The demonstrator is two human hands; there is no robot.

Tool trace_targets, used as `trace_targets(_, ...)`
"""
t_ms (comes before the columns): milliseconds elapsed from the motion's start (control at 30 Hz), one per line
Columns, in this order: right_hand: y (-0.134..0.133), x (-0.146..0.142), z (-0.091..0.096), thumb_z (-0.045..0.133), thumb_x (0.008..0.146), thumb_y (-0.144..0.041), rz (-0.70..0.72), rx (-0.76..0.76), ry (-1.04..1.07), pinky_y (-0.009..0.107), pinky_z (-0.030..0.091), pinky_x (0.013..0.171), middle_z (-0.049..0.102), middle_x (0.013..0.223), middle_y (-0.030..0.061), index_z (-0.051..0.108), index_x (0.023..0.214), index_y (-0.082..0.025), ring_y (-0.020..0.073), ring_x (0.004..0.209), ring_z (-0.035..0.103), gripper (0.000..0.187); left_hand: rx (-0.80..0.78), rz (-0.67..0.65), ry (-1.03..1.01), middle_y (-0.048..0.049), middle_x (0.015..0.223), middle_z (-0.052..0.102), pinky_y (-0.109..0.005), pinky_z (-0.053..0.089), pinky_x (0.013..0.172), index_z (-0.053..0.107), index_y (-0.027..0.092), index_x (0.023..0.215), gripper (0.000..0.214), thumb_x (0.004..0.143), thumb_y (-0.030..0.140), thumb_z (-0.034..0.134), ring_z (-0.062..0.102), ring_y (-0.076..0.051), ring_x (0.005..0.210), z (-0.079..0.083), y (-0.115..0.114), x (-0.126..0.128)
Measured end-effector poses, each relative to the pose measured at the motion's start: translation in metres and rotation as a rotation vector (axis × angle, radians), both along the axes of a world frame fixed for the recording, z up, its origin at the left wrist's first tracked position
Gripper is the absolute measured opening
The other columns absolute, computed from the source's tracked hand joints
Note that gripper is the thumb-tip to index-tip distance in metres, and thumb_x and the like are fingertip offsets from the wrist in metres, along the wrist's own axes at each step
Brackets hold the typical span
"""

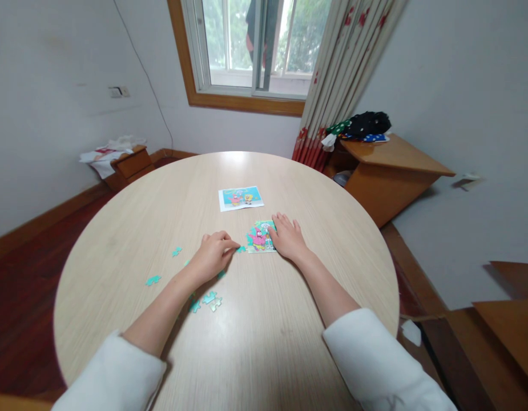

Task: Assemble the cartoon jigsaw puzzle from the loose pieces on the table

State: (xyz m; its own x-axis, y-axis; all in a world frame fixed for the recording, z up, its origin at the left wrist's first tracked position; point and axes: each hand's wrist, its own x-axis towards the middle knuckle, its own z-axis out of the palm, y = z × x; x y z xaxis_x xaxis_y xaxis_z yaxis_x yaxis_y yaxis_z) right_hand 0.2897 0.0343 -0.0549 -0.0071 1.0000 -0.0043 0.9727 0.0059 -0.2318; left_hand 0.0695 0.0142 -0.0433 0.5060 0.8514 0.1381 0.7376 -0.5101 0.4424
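Observation:
A partly joined jigsaw puzzle (258,238) with a pink starfish figure lies on the table in front of me. My right hand (288,237) rests flat over its right side, fingers spread, hiding that part. Just left of the puzzle, my left hand (213,254) pinches a teal puzzle piece (241,249) at its fingertips, close to the puzzle's lower left edge. Loose teal pieces lie around my left forearm: one puzzle piece (177,251) farther out, another loose piece (153,280) at the left, and a small cluster of pieces (210,298) nearer me. Some are partly hidden by the arm.
Beyond the puzzle lies a printed reference picture (241,198) on the round wooden table (281,342). A wooden cabinet (392,171) with dark cloth on top stands at the back right. At the back left is a small wooden stand (133,166) with white cloth.

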Motion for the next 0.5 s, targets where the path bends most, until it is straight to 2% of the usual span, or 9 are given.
trace_targets(133,-0.0001,0.0003,-0.0001,0.027,0.097,-0.032,-0.003,-0.003,0.003,0.046,0.014,0.116,0.026,0.154,0.0129,0.033,0.145,-0.011,0.0227,0.143,0.022,0.052,-0.003,0.022,-0.002,-0.0080,0.095,0.064,-0.041,0.036,0.087,0.072,0.020,0.097,0.024,0.087,0.021,0.050,0.059,-0.022,0.091,0.0009,-0.0008,-0.0001)
trace_targets(300,-0.0002,0.0001,0.0001,0.028,0.097,-0.032,-0.001,-0.003,0.002,0.046,0.014,0.116,0.026,0.154,0.0130,0.033,0.144,-0.012,0.0227,0.143,0.022,0.052,0.040,-0.038,0.020,-0.0091,0.101,0.062,-0.039,0.036,0.085,0.071,0.023,0.106,0.031,0.087,0.015,0.048,0.057,-0.023,0.097,-0.0032,-0.0025,0.0024)
trace_targets(500,-0.0011,-0.0005,0.0023,0.028,0.098,-0.032,-0.005,-0.017,-0.003,0.046,0.014,0.116,0.026,0.154,0.0130,0.033,0.145,-0.010,0.0224,0.143,0.021,0.052,0.078,-0.032,0.077,-0.0092,0.097,0.065,-0.038,0.036,0.081,0.073,0.021,0.101,0.027,0.089,0.016,0.049,0.057,-0.022,0.092,-0.0043,0.0004,0.0002)
